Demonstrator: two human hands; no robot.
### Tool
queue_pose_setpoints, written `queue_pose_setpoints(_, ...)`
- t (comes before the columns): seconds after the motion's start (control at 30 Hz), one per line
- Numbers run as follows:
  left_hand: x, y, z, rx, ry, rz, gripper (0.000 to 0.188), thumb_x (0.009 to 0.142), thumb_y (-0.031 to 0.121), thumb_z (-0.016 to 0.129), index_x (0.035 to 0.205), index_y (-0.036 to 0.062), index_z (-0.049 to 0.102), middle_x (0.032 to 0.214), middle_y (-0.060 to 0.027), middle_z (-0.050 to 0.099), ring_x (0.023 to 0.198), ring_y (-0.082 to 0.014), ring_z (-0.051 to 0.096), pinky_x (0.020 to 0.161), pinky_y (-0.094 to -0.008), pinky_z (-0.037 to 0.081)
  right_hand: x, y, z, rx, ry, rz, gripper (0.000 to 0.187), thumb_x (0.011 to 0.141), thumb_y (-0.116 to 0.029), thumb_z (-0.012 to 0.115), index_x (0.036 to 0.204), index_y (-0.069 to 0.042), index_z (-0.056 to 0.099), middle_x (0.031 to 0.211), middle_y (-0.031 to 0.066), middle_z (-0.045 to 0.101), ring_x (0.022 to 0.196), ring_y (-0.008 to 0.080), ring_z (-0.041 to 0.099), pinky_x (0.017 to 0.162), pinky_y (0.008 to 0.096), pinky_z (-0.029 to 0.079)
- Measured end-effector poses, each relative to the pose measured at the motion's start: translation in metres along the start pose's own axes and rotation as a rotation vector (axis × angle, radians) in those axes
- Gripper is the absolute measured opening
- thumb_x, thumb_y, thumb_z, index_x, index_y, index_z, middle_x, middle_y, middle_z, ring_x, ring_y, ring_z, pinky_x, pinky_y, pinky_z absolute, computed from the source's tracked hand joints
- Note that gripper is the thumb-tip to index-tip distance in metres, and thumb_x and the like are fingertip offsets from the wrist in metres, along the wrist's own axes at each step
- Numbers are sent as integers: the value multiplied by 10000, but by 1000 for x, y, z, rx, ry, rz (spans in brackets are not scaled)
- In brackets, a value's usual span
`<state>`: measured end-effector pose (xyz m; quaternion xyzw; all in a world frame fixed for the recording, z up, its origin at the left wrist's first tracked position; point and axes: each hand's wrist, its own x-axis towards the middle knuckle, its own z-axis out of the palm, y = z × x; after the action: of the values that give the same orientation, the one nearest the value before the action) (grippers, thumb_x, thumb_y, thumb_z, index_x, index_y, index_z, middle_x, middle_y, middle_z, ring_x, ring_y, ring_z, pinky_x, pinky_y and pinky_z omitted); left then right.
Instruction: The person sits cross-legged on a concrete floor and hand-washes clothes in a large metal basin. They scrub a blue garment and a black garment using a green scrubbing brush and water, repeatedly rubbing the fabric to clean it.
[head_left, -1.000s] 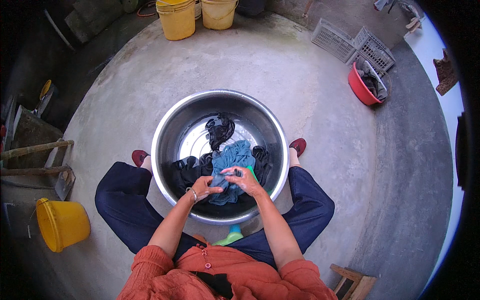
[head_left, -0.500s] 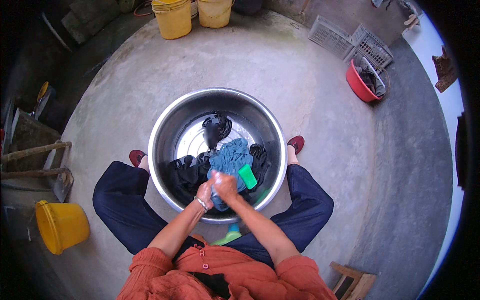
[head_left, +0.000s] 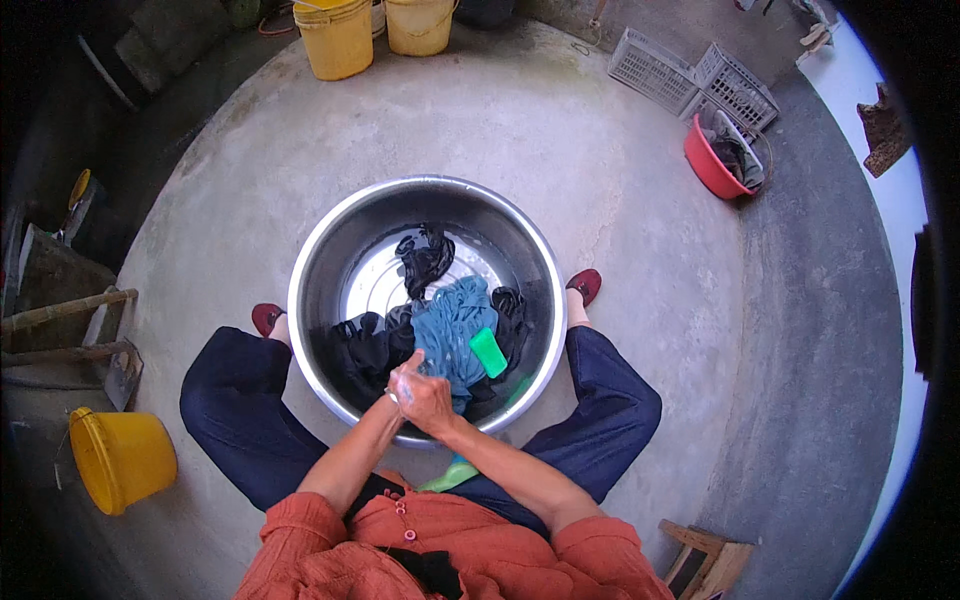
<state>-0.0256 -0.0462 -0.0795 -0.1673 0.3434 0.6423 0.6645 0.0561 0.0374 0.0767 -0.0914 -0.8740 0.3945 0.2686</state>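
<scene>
Close together over the near part of a round metal basin (head_left: 310, 300), my left hand (head_left: 404, 374) and my right hand (head_left: 430, 402) press against each other, with white suds on the skin. Both have curled fingers, and whatever may be between them is hidden. A silvery bracelet circles my left wrist. Just beyond lies a wet blue cloth (head_left: 450, 330), bunched up, with a bright green block (head_left: 488, 352), perhaps soap or a brush, on its right side. Dark wet garments (head_left: 362, 345) lie around it, and another black piece (head_left: 426, 256) sits farther back in shallow water.
My legs straddle the basin on the concrete floor. Yellow buckets (head_left: 335, 40) stand at the back, another yellow bucket (head_left: 122, 460) at the left. Grey crates (head_left: 652, 75) and a red tub (head_left: 712, 165) holding cloth are at the far right. A wooden stool (head_left: 705, 560) is near right.
My hands have moved slightly left and nearer my body, the right now farther over the left. The cloths and the green block stay in place within the basin.
</scene>
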Motion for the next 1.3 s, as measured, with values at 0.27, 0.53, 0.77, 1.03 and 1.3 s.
queue_pose_setpoints(0.27,-55,36,121,412,291,371,383,887,428,565,842,55,640,793,-14,636,697,-80,571,646,-267,466,16,96,-36,710,-310,919,283,857,-279,626,816,0,650,706,9,588,690,70,507,633,274,439)
queue_pose_setpoints(0.53,-74,57,95,1000,100,336,247,815,270,697,850,36,624,726,42,576,642,-31,497,571,-204,409,23,104,-67,1007,-55,819,104,760,4,646,840,-56,616,846,37,614,802,114,569,716,241,447)
queue_pose_setpoints(0.77,-48,36,115,277,340,531,420,915,430,513,799,40,615,742,18,576,640,-70,496,626,-246,427,16,60,-30,339,61,348,68,768,-38,571,824,-41,610,809,112,620,755,249,613,698,353,478)
queue_pose_setpoints(1.03,-38,-1,127,90,424,246,372,850,468,590,810,99,596,765,-16,599,681,-149,572,617,-315,454,6,81,-11,-159,-38,277,189,802,-172,573,667,-46,535,652,189,582,563,359,581,478,462,436)
queue_pose_setpoints(1.3,-42,-8,119,141,407,292,374,826,435,630,828,62,620,789,-20,605,647,-135,540,594,-277,419,-2,87,-4,-119,-20,426,239,840,-212,554,662,-52,553,578,202,550,514,385,563,457,456,438)
